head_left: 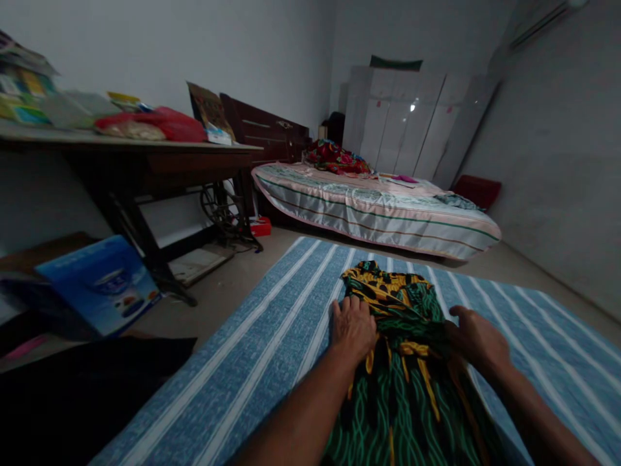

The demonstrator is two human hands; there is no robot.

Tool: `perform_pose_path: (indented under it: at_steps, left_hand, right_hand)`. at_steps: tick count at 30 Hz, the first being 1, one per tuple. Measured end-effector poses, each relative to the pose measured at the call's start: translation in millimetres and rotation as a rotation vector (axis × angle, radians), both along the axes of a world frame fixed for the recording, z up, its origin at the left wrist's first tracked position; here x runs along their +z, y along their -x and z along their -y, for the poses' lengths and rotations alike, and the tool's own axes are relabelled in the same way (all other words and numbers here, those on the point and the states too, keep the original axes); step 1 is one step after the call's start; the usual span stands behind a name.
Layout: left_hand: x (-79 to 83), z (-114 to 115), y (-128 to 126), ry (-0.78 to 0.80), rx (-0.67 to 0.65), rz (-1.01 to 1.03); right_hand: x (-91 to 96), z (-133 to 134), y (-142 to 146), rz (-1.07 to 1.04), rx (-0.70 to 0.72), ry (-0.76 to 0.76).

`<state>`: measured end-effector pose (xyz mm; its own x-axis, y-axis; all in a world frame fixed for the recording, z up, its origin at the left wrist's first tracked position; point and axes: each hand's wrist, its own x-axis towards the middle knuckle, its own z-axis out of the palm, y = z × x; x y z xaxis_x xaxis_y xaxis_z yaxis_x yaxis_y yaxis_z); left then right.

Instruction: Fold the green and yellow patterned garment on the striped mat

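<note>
A dress (pixel 388 395) with a green, black and yellow pattern lies stretched out on a blue sheet with white stripes (pixel 272 323). Its gathered yellow and green top points away from me, and the long skirt runs toward me. My left hand (pixel 354 327) is at the left side of the waist, its bent fingers closed on the cloth; the fingertips are partly hidden. At the right side, my right hand (pixel 478 336) grips a bunched dark part of the dress at waist height, thumb up. Folds of cloth cross the waist between both hands.
Beyond the sheet stands a bed (pixel 369 207) with a shiny striped cover. To the left are a sewing-machine table (pixel 194 150) holding bags and packets, and a blue carton (pixel 104 285) on the floor. A pale wardrobe (pixel 398 123) stands at the back.
</note>
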<state>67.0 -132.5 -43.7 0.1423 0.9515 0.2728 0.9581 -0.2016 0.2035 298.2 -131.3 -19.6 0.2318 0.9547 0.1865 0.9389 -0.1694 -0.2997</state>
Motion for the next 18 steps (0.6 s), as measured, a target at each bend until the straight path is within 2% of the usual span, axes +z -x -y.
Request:
perform_pose_path:
  at_steps: [2, 3, 5, 8, 11, 13, 18]
  left_hand:
    - [0.2, 1, 1, 0.015, -0.003, 0.024]
    - [0.3, 1, 1, 0.025, 0.0, 0.033]
    - [0.0, 1, 1, 0.056, 0.003, 0.037]
    - [-2.5, -1, 2, 0.08, -0.006, 0.03]
    - [-4.9, -1, 2, 0.074, -0.006, 0.019]
    - [-5.4, -2, 2, 0.075, -0.004, 0.017]
    - [-4.4, -2, 2, 0.113, -0.023, 0.053]
  right_hand:
    - [6.4, -9, 21, 0.144, 0.098, 0.014]
    - [10.1, -16, 37, 0.163, 0.204, 0.016]
    - [17.0, -34, 74, 0.158, 0.376, 0.032]
    - [22.4, -65, 131, 0.105, 0.519, 0.057]
    - [19.4, -95, 171, 0.064, 0.524, 0.087]
    - [13.7, -111, 183, 0.007, 0.49, 0.105]
    - [0.8, -136, 174, -0.274, 0.363, 0.111]
